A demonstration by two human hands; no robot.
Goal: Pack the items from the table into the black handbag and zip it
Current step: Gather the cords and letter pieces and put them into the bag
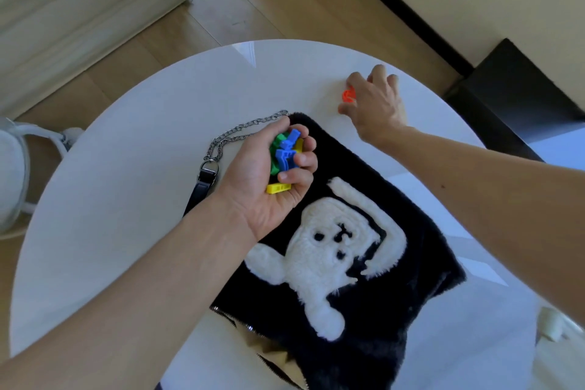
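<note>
Your left hand (269,180) grips a bunch of coloured plastic pieces (285,157) above the black handbag (364,199) while your right hand (373,101) pinches the orange piece (348,95) off the table (126,168); nothing looks packed, and the zip gapes.

The right hand (373,101) half hides an orange piece (348,95); the bottom edge crops the handbag (395,310)

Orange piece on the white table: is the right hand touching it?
Touching. The head view shows the right hand curled around the orange piece, with no gap visible between them.
</note>
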